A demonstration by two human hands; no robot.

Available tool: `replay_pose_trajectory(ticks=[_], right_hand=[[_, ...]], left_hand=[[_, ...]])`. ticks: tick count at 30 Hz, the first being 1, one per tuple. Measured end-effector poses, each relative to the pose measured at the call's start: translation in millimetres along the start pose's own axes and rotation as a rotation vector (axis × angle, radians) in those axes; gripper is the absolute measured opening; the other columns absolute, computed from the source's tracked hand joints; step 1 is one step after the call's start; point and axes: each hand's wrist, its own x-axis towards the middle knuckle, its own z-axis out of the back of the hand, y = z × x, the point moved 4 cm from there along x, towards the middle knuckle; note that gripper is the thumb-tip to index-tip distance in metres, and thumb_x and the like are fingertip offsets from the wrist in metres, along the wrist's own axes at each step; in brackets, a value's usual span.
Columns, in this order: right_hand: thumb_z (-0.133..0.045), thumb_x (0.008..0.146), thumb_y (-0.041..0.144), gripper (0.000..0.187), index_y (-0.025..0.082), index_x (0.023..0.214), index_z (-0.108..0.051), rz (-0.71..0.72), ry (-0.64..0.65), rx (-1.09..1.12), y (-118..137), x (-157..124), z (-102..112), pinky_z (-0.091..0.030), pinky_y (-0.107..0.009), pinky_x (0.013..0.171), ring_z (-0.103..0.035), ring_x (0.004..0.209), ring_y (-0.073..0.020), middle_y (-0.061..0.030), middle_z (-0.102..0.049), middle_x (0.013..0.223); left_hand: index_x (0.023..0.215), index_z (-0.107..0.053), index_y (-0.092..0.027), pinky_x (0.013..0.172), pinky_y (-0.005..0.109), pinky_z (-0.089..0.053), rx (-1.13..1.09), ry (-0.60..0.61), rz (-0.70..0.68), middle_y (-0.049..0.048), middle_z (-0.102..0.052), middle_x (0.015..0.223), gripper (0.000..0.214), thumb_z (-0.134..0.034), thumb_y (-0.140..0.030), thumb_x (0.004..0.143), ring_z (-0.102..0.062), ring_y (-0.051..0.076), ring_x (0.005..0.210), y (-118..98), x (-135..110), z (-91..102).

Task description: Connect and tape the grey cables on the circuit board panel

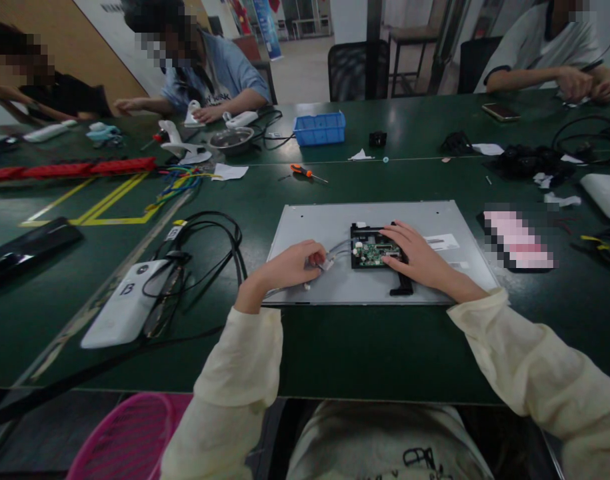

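Squarely before the person, a grey panel [305, 227] lies flat on the green table [335, 347], with a circuit board [372, 252] at its middle. The left hand [289, 265] pinches the pale wires [341, 248] that lead to the board. The right hand [417, 257] rests with fingers spread on the board's right edge.

A grey metal panel [335, 220] is laid flat on the counter [365, 347], with one long edge turned toward the person. A small green circuit board [373, 251], set in a black frame, is seated near the panel's middle. The board's right side is covered by the right hand [415, 257], which is laid flat with the fingers spread. Thin grey wires [341, 248] are led from the board's left edge over the panel's left half. They end at a white plug [329, 265], which is pinched by the left hand [292, 265]. A black strip [402, 288] is seen below the board, toward the panel's near edge.
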Motion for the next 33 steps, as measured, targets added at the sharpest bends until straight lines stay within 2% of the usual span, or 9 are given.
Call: replay_pose_trajectory(ticks=[6,11,14,16,18,20,23,26,33], right_hand=[[-0.045,0.09,0.052,0.058,0.026,0.142,-0.037,-0.002,0.002,0.002,0.9,0.3,0.4,-0.028,-0.056,0.114,-0.026,0.142,-0.0301,-0.0086,-0.041,0.147],[-0.042,0.093,0.047,0.053,0.024,0.14,-0.04,-0.012,-0.077,0.007,0.7,-1.6,9.3,-0.029,-0.052,0.114,-0.031,0.14,-0.0275,-0.009,-0.044,0.145],[-0.04,0.094,0.039,0.045,0.023,0.135,-0.047,-0.082,-0.201,0.007,-15.7,-6.7,22.1,-0.034,-0.05,0.111,-0.043,0.131,-0.0267,-0.0097,-0.052,0.137],[-0.044,0.091,0.037,0.039,0.023,0.126,-0.056,-0.161,-0.296,-0.015,-34.7,-11.8,31.9,-0.04,-0.052,0.106,-0.051,0.122,-0.0285,-0.0106,-0.059,0.126],[-0.05,0.087,0.037,0.035,0.023,0.116,-0.063,-0.236,-0.331,-0.035,-54.9,-16.7,38.9,-0.045,-0.053,0.099,-0.056,0.115,-0.0309,-0.0112,-0.063,0.118],[-0.055,0.083,0.041,0.034,0.021,0.107,-0.067,-0.287,-0.307,-0.038,-70.3,-20.1,42.5,-0.049,-0.052,0.092,-0.059,0.107,-0.0316,-0.0121,-0.064,0.112],[-0.06,0.079,0.046,0.036,0.021,0.103,-0.069,-0.336,-0.198,-0.036,-80.2,-23.1,42.6,-0.051,-0.05,0.086,-0.062,0.098,-0.0304,-0.0125,-0.064,0.107],[-0.065,0.075,0.043,0.037,0.021,0.103,-0.069,-0.337,-0.117,-0.054,-78.0,-24.9,42.9,-0.052,-0.048,0.085,-0.063,0.094,-0.0291,-0.012,-0.063,0.105],[-0.064,0.075,0.036,0.024,0.019,0.092,-0.069,-0.361,-0.073,-0.001,-76.3,-24.6,43.3,-0.053,-0.043,0.08,-0.065,0.085,-0.0253,-0.0106,-0.065,0.096]], left_hand=[[0.088,-0.059,-0.018,0.073,0.028,-0.042,0.01,-0.036,0.006,0.004,-0.056,0.086,0.018,-0.049,-0.032,0.085,-0.054,0.016,0.078,-1.6,4.4,-5.0],[0.08,-0.057,-0.018,0.067,0.027,-0.04,0.096,-0.088,0.031,0.0032,-0.054,0.081,0.019,-0.054,-0.037,0.083,-0.052,0.016,0.073,-2.2,10.4,-10.7],[0.08,-0.056,-0.018,0.066,0.027,-0.038,0.111,-0.079,0.029,0.003,-0.053,0.081,0.02,-0.056,-0.038,0.083,-0.052,0.016,0.073,-3.0,11.2,-11.8],[0.081,-0.056,-0.018,0.066,0.027,-0.038,0.112,-0.072,0.03,0.003,-0.053,0.082,0.021,-0.057,-0.039,0.082,-0.052,0.016,0.074,-2.3,11.2,-12.4],[0.082,-0.056,-0.018,0.066,0.027,-0.038,0.108,-0.072,0.036,0.0031,-0.053,0.083,0.022,-0.06,-0.04,0.081,-0.052,0.017,0.075,-0.5,11.2,-13.3],[0.082,-0.056,-0.019,0.067,0.027,-0.039,0.104,-0.074,0.037,0.0029,-0.053,0.083,0.023,-0.061,-0.041,0.079,-0.052,0.017,0.076,0.8,11.1,-14.2],[0.082,-0.055,-0.019,0.067,0.027,-0.038,0.111,-0.075,0.03,0.0026,-0.053,0.083,0.025,-0.062,-0.042,0.079,-0.052,0.017,0.076,0.5,10.6,-13.9],[0.082,-0.055,-0.019,0.066,0.027,-0.037,0.129,-0.074,0.02,0.0025,-0.053,0.083,0.026,-0.062,-0.044,0.079,-0.052,0.017,0.075,-2.1,9.8,-11.5],[0.082,-0.053,-0.018,0.07,0.028,-0.038,0.176,-0.125,-0.037,0.0029,-0.054,0.084,0.025,-0.063,-0.041,0.079,-0.052,0.018,0.078,-10.3,9.6,-6.4]])
